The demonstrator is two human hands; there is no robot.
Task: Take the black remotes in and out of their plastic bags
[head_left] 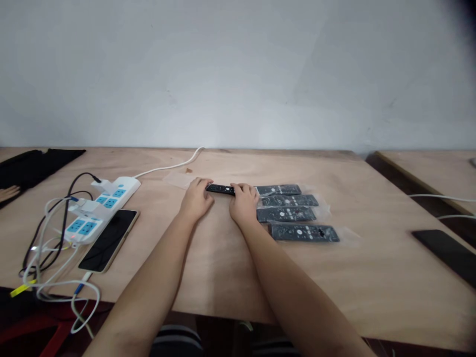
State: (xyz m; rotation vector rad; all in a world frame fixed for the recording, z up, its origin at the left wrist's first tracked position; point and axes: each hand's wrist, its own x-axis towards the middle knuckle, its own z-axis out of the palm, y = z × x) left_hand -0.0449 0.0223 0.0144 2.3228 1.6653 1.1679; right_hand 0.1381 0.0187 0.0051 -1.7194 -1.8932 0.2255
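A black remote control (222, 189) lies sideways between my two hands, near the middle of the wooden table. Its left end is gripped by my left hand (198, 197), fingers closed round it. My right hand (244, 201) closes on the other end, and its fingers hide that part. Just right of my right hand, several more remotes in clear plastic sleeves are laid out in a column. The nearest wrapped remote (304, 232) sits lowest, and the farthest wrapped remote (278, 190) partly disappears behind my right fingers.
At left stands a white power strip (121, 193) with chargers and tangled cables, beside a phone (108, 240). A clear plastic sleeve (174, 179) lies behind my left hand. A dark phone-like slab (446, 253) is at right. Another person's hand (9, 192) shows at far left.
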